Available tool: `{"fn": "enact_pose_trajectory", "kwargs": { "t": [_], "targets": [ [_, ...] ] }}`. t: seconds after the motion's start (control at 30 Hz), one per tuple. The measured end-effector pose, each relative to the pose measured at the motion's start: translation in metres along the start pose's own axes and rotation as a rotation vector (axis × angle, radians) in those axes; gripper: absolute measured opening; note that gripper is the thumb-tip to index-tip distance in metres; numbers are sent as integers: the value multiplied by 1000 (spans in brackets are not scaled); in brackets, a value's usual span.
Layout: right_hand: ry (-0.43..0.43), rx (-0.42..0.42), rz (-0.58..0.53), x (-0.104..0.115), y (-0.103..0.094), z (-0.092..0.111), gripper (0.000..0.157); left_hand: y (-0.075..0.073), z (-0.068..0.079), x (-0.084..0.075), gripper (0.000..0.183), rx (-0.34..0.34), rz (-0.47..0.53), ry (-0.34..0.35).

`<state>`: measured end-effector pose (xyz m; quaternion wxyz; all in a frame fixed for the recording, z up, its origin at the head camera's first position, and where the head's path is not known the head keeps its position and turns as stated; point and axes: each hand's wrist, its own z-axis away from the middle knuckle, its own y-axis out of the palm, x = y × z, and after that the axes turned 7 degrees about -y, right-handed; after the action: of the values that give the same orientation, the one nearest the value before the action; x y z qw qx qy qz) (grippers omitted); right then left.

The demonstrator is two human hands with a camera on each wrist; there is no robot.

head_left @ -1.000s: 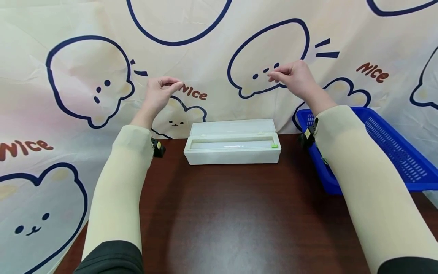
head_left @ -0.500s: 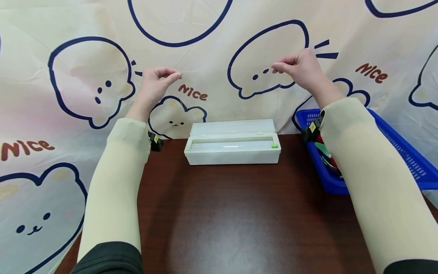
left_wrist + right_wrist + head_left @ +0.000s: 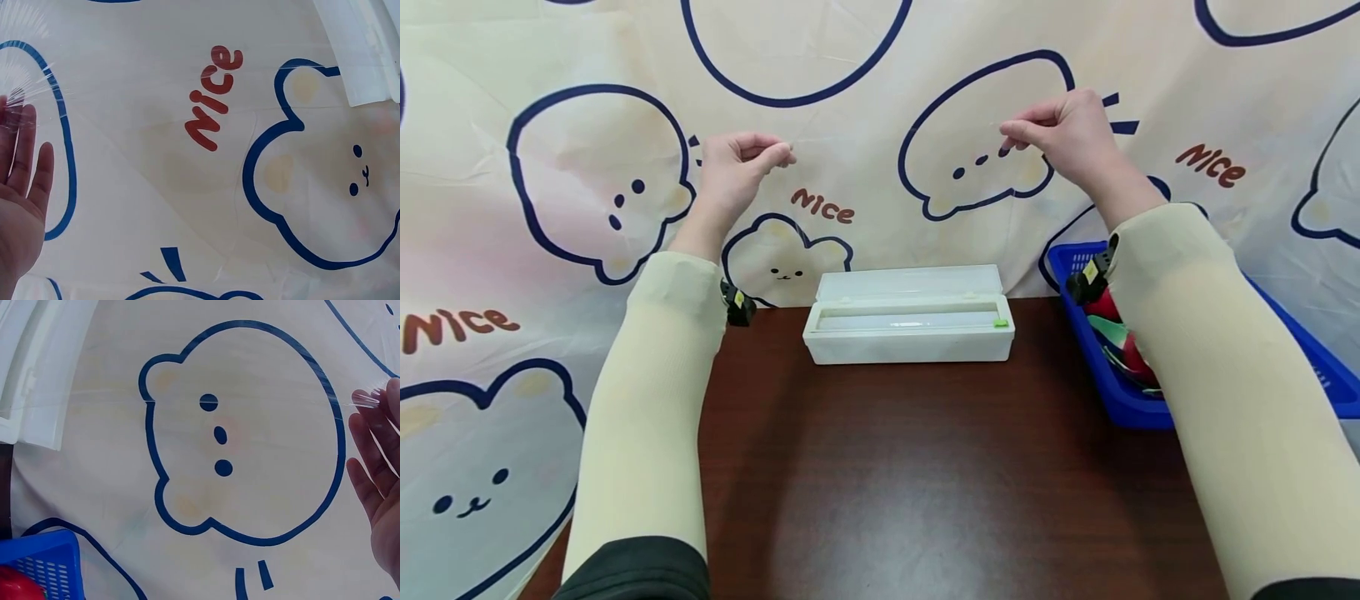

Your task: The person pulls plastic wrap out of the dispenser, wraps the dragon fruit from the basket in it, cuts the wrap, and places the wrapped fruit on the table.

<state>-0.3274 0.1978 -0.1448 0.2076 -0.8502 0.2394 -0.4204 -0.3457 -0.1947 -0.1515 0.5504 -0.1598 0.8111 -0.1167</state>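
A white cling film dispenser (image 3: 910, 347) stands at the back of the table, its lid tilted back against the patterned cloth. A small green slider (image 3: 1001, 323) sits at the right end of its front edge. Raised above and left of the dispenser, my left hand (image 3: 730, 183) pinches clear cling film (image 3: 25, 81), which gathers in fine creases at the fingertips in the left wrist view. My right hand (image 3: 1071, 137), up and to the right, pinches the film's other corner, creased likewise in the right wrist view. The sheet between the hands is nearly invisible in the head view.
A blue plastic basket (image 3: 1108, 387) with red and green items (image 3: 1105, 329) stands at the right, partly behind my right sleeve. Behind everything hangs a cream cloth (image 3: 865, 167) with cartoon bears. The dark brown table (image 3: 887, 475) stretches in front of the dispenser.
Both hands have risen, the left drifting a little left and the right a little right, each still pinching the film. The dispenser stays where it was; more of the basket's contents shows.
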Motion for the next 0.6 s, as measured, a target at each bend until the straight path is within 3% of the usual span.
{"fn": "enact_pose_trajectory", "kwargs": {
  "t": [0.6],
  "targets": [
    [6,-27,-24,15,-15,-6,32,-5,-4,-22,23,-31,67,35]
  ]
}}
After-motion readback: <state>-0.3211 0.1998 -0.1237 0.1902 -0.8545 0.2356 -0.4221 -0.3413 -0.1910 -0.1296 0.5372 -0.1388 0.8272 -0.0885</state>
